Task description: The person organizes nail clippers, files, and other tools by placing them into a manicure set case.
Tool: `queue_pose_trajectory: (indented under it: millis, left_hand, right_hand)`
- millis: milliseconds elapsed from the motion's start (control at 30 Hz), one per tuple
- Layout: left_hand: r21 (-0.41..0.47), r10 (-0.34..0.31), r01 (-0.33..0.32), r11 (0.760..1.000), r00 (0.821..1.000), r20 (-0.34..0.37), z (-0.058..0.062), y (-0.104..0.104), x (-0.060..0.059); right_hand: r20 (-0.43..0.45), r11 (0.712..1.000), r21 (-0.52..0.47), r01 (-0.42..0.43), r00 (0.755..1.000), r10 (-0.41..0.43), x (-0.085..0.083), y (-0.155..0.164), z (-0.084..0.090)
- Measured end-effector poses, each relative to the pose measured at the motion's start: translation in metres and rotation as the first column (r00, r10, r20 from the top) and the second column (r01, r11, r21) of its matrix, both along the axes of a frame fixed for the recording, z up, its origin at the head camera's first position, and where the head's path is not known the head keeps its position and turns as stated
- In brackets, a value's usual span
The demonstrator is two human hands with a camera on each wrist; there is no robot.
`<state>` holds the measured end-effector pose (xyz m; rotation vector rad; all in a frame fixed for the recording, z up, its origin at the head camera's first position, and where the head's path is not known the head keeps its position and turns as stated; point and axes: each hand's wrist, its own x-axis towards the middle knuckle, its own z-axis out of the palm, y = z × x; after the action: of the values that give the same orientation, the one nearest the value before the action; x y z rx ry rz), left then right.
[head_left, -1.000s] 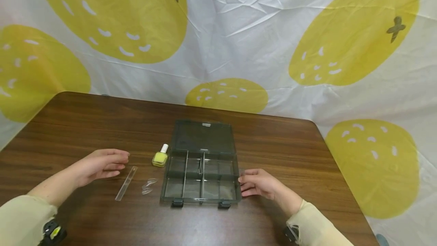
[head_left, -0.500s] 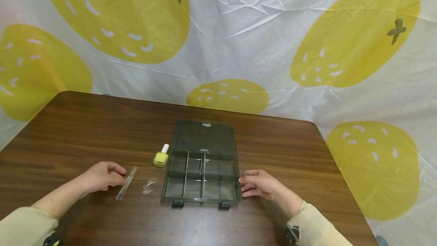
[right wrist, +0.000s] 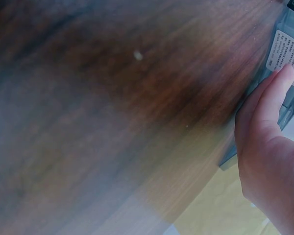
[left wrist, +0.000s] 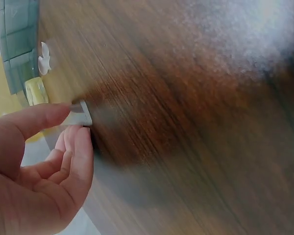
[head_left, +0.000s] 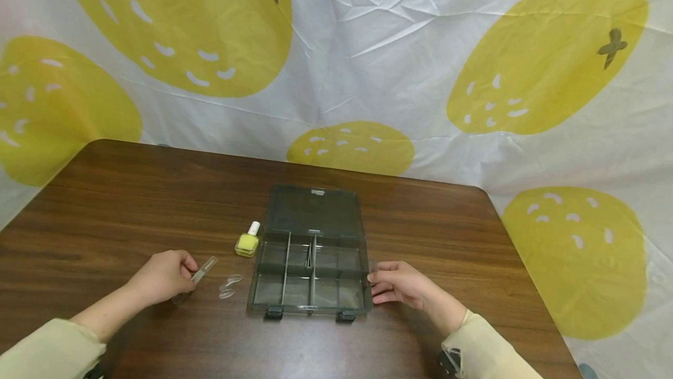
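Left hand: the left hand [head_left: 160, 277] is pinching a clear glass nail file [head_left: 195, 278] between thumb and fingers [left wrist: 71, 147]; the near end is lifting, while the far end is pointing toward the box.
Right hand: the right hand [head_left: 399, 284] is resting against the right wall of the organizer box [head_left: 310, 277], with fingers [right wrist: 267, 98] lying nearly straight along it and gripping nothing.
Nail file place: it is sitting at the near left of the box, just beside two clear nail tips [head_left: 228, 287] lying on the surface.
Box: the dark transparent box is lying open, its lid [head_left: 314, 209] folded to the far side; a small metal tool [head_left: 308, 256] is lying in one far compartment.
Bottle: a yellow nail polish bottle [head_left: 247, 242] is standing upright, just left of the far left corner of the box.
Risk: the file is thin, smooth and held only near one end, so I think it is likely to slip or swing; a swing could be sweeping the nail tips away or knocking the bottle over.
Surface: a dark brown wooden surface [head_left: 131, 204] with rounded corners is carrying everything.
Room: a wrinkled white sheet [head_left: 368, 46] with big yellow fruit prints is hanging behind and around the surface.
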<state>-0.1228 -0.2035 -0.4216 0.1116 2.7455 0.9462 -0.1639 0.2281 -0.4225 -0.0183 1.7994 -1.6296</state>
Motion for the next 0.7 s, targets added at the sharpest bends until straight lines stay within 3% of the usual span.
queue_pose_trajectory:
  millis: [167,333,500,700]
  left_hand:
    - [-0.005,0.008,-0.008,1.000,1.000,0.000,0.000,0.001,0.001]
    - [0.044,0.014,-0.014,0.999,1.000,0.017,-0.004,0.001,0.002]
    - [0.158,-0.001,-0.008,0.987,0.998,0.058,-0.008,-0.006,0.002]
    - [0.296,-0.064,0.015,0.955,0.986,0.155,-0.007,-0.022,-0.001]
  right_hand:
    - [0.001,1.000,0.009,0.008,1.000,-0.008,0.000,0.001,0.000]
    - [-0.002,1.000,0.017,0.009,1.000,-0.009,-0.001,0.001,0.000]
    - [0.006,1.000,0.019,0.012,1.000,-0.012,0.000,0.000,0.000]
    - [0.010,1.000,0.015,0.009,1.000,-0.009,0.000,0.000,0.000]
